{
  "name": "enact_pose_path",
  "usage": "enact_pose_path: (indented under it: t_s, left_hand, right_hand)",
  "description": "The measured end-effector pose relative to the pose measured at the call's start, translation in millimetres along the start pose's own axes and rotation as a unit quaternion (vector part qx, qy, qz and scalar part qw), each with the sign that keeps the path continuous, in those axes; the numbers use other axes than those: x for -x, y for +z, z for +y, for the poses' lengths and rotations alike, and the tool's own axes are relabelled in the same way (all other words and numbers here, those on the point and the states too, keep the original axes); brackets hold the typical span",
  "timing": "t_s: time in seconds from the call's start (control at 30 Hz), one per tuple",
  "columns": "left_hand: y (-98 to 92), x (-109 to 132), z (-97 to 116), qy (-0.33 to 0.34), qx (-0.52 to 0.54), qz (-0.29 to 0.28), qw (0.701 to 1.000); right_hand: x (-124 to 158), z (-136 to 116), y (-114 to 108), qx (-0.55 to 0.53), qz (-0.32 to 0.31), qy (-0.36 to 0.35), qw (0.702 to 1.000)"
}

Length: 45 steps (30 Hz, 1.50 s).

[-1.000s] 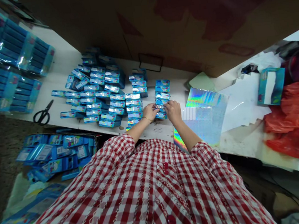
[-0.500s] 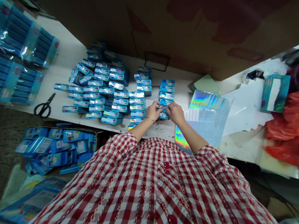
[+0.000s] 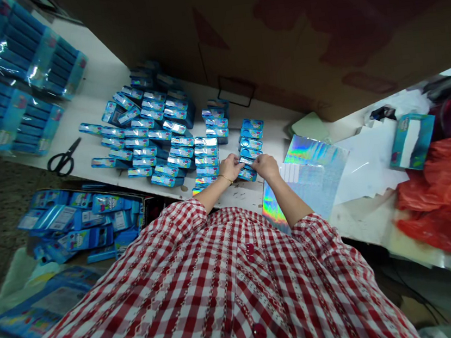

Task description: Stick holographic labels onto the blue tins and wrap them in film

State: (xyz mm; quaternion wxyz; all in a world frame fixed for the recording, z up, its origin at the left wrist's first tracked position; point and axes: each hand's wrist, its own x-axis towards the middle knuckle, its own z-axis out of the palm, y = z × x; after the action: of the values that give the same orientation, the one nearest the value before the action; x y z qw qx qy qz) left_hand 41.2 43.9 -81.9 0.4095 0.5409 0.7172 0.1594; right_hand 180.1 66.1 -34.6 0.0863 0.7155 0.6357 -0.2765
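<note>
My left hand point(image 3: 230, 168), with a thin gold bracelet at the wrist, and my right hand point(image 3: 267, 167) meet over the table. Between their fingers they pinch a small blue case with a shiny silver face point(image 3: 246, 161). Just beyond my hands stands a short column of matching cases point(image 3: 249, 144). Another column point(image 3: 207, 160) lies to the left of my left hand. Further left, many more blue cases form a dense, loose group point(image 3: 146, 126). A holographic foil sheet point(image 3: 311, 166) lies close to my right hand, apart from it.
A white table point(image 3: 90, 106) carries black-handled scissors point(image 3: 63, 159) and plastic-wrapped blue bundles point(image 3: 18, 71). A large cardboard panel point(image 3: 274, 31) overhangs the far side. White paper sheets point(image 3: 368, 159), a blue box point(image 3: 412, 141) and a red plastic bag point(image 3: 443, 197) lie right. A carton of blue packs point(image 3: 79, 222) sits below left.
Both hands stay on the small case, with slight finger shifts around it. The whole view has drifted a little as my head moved.
</note>
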Motion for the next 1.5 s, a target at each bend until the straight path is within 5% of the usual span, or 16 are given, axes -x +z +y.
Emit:
enact_pose_path:
  t_s: [0.23,0.4,0.53,0.63,0.7,0.83,1.0,1.17,1.33,1.5]
  left_hand:
    - [-7.3,-6,3,-0.001,0.016,-0.033,0.999]
    - [-5.6,-9,4,0.019,-0.002,-0.019,1.0]
    - [-2.8,-7,-1,0.034,-0.052,-0.02,0.998]
    - [-4.1,2,4,0.084,-0.09,0.046,0.991]
    - [-0.6,12,16,0.147,-0.103,0.073,0.981]
    - [27.5,33,55,0.289,-0.103,-0.05,0.951]
    - [72.1,35,86,0.283,-0.171,-0.197,0.923]
    - [91.2,29,85,0.231,-0.196,-0.197,0.932]
    - [106.2,32,96,0.253,-0.196,-0.17,0.932]
    - [120.5,32,127,0.258,-0.158,-0.126,0.945]
  right_hand:
    - [3,8,-4,0.056,0.004,-0.015,0.998]
    - [26,18,14,0.151,0.051,-0.187,0.969]
    - [35,19,27,0.18,0.063,-0.232,0.954]
    - [29,43,26,0.109,0.073,-0.25,0.959]
    - [23,77,23,0.036,0.124,-0.197,0.972]
    - [12,159,22,-0.005,0.201,-0.046,0.978]
    - [-9,217,26,0.083,0.11,-0.048,0.989]
    - [-23,228,27,0.087,0.085,-0.049,0.991]
    - [-24,223,13,0.045,0.055,-0.063,0.995]
    - [0,215,-16,0.016,0.087,-0.208,0.974]
